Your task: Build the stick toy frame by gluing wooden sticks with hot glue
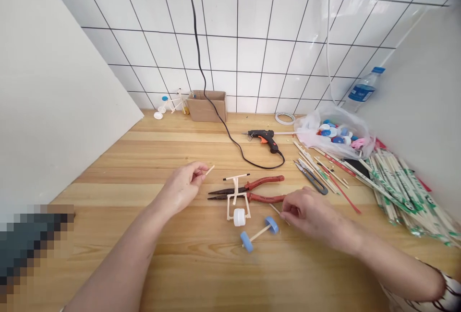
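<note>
My left hand (183, 183) pinches a short wooden stick (210, 170) between thumb and fingertips, above the table. Over on the right, my right hand (306, 212) has its fingertips closed on a thin wooden stick (275, 209) beside the pliers' lower handle. Between the hands stands a small stick frame (236, 192) with a crossbar on top and a white bottle-cap wheel (239, 217) at its near end. Red-handled long-nose pliers (264, 182) lie spread behind it. Nearer me rests a stick axle (260, 233) with a blue cap at each end.
A black glue gun (264, 138) lies behind, its cord running up the wall. At right are grey snips (311, 177), loose sticks, a bag of bottle caps (338, 134), wrapped chopsticks (406, 192) and a water bottle (362, 90). A cardboard box (207, 106) and tape roll (285, 118) sit behind.
</note>
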Demonstrator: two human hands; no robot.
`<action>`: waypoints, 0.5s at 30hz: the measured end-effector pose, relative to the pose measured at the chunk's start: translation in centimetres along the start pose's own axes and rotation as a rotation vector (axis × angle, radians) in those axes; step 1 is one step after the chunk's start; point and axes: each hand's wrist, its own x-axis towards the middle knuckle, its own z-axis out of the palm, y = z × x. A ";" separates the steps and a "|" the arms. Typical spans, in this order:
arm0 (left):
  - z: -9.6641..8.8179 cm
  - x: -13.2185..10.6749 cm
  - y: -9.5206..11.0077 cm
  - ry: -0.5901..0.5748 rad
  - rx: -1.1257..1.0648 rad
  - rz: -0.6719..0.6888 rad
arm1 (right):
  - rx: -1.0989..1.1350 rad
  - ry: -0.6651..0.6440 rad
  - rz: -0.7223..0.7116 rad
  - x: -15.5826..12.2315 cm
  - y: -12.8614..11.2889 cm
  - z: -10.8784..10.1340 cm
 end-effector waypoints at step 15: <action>-0.2 -1.1 3.0 -0.007 -0.448 -0.088 | -0.260 -0.152 0.126 -0.9 -1.5 0.9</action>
